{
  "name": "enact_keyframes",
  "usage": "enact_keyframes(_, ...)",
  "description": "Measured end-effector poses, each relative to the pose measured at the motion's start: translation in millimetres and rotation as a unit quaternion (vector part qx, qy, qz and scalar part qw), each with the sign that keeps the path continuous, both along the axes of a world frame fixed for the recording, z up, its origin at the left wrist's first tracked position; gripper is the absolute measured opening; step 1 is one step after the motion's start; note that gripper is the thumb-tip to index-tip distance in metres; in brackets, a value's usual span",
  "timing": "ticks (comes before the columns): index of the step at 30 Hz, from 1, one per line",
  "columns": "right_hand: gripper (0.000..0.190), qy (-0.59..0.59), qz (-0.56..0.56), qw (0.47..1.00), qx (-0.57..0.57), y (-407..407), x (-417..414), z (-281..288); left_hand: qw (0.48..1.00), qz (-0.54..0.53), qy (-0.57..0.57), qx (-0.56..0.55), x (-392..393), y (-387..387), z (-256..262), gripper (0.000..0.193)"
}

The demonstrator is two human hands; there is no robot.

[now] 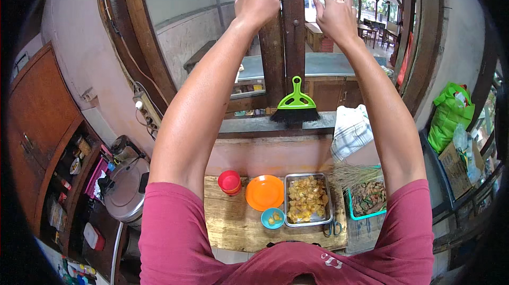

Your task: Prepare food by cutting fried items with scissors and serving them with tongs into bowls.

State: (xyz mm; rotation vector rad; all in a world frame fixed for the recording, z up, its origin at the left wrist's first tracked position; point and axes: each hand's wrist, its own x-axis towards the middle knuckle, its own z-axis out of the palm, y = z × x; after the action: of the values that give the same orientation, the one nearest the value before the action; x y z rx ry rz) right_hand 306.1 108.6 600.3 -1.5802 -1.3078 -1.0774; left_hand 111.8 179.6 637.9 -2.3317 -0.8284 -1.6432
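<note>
Both my arms are raised towards the window frame. My left hand is closed around a thin dark bar near the wooden post, at the top edge of the view. My right hand grips a similar slanting bar to the right of that post. Between my forearms, a green hand brush with black bristles stands against the post on the sill. Below lie a metal tray of yellowish food pieces, an orange plate, a turquoise bowl and stacked red bowls.
Scissors lie by the tray on the wooden table. A checked cloth hangs over the sill. A turquoise basket stands right, a rice cooker and power strip left, a green bag far right.
</note>
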Motion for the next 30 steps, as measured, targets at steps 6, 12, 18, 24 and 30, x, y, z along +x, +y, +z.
enact_keyframes(6,0.046,-0.002,-0.030,0.999,0.015,17,6,21,0.999,0.052,-0.002,0.015,7,17,16,0.047)
enact_keyframes(12,0.029,0.121,0.061,0.989,-0.055,34,13,40,0.999,0.032,0.007,-0.012,14,33,35,0.033)
enact_keyframes(18,0.028,0.138,0.156,0.978,-0.009,33,5,51,0.999,-0.025,-0.025,-0.017,13,25,53,0.034)
enact_keyframes(24,0.034,0.138,0.290,0.945,0.054,6,-20,50,0.987,-0.120,0.032,0.100,8,1,49,0.049)
enact_keyframes(30,0.033,0.106,0.364,0.925,-0.027,-47,-15,-11,0.965,-0.238,0.093,-0.061,-19,-81,4,0.054)
